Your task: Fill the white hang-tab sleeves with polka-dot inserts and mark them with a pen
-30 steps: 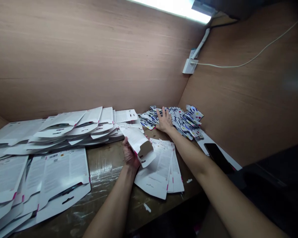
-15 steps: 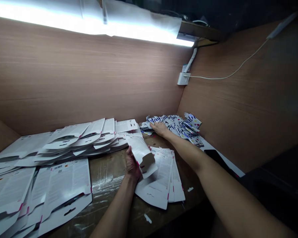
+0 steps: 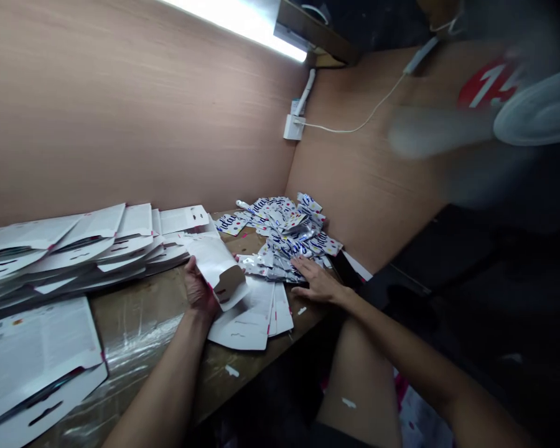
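Note:
My left hand (image 3: pixel 200 292) is closed around a white cardboard packaging sleeve (image 3: pixel 221 269), which bulges and gapes at its near end, where a flap has a hang hole. My right hand (image 3: pixel 318 281) lies with fingers stretched out at the near edge of a heap of small printed sachets (image 3: pixel 280 224). These are white with blue lettering and coloured dots. The fingertips touch the sachets, and none is visibly gripped. Just under the held sleeve, a few flat white sleeves (image 3: pixel 242 323) are fanned out on the table, partly hidden.
Rows of filled white sleeves (image 3: pixel 93 233) overlap along the left back, with another sleeve (image 3: pixel 42 361) in front. A dark flat object (image 3: pixel 348 269) lies right of the heap. Wooden panels enclose the table (image 3: pixel 140 311). A blurred fan (image 3: pixel 536 112) is at upper right.
The view has swung right. My right hand has come from the back of the heap to its near edge, and sachets now lie closer to the held sleeve. My left hand keeps its hold.

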Available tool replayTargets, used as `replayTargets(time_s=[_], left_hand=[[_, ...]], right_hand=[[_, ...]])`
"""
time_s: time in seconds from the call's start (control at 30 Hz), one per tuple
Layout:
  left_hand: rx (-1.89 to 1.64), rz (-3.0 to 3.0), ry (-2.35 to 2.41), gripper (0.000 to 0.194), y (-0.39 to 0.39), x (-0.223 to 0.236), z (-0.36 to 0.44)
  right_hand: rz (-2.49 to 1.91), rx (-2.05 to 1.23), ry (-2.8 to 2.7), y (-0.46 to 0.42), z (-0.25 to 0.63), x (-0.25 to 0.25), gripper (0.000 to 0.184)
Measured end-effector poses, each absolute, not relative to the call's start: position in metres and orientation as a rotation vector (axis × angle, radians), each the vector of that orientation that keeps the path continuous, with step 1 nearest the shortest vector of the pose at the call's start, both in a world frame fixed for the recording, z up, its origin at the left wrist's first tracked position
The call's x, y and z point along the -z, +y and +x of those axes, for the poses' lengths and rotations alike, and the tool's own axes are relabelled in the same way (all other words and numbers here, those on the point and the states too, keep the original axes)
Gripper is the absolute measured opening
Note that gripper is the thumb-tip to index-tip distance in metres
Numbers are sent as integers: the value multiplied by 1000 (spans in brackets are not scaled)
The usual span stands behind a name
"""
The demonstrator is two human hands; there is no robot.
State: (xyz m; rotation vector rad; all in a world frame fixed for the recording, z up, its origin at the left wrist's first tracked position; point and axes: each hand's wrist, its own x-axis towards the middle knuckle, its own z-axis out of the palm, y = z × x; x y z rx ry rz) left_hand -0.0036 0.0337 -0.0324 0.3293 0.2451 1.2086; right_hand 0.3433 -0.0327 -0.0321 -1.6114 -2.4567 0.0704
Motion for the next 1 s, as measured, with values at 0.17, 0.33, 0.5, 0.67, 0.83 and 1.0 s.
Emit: replayTargets(time_s=[0.17, 0.33, 0.5, 0.67, 0.83, 1.0], left_hand=[[-1165, 324, 228, 84, 27, 29, -5], [-1113, 306, 249, 90, 21, 30, -2], [-1157, 328, 242, 87, 20, 28, -2], [-1181, 341, 218, 84, 23, 29, -4], [-1217, 332, 186, 84, 24, 29, -5], [-1265, 286, 211, 77, 25, 29, -3]], right_hand=[[-1554, 20, -2106, -46, 336, 34, 48], [-1447, -84, -1938, -38, 317, 42, 20], [-1218, -87, -2150, -40, 311, 39, 8], [-1010, 82, -2367, -55, 298, 36, 21], [-1100, 73, -2473, -54, 300, 41, 49], [-1339, -66, -1585, -46, 297, 40, 27]])
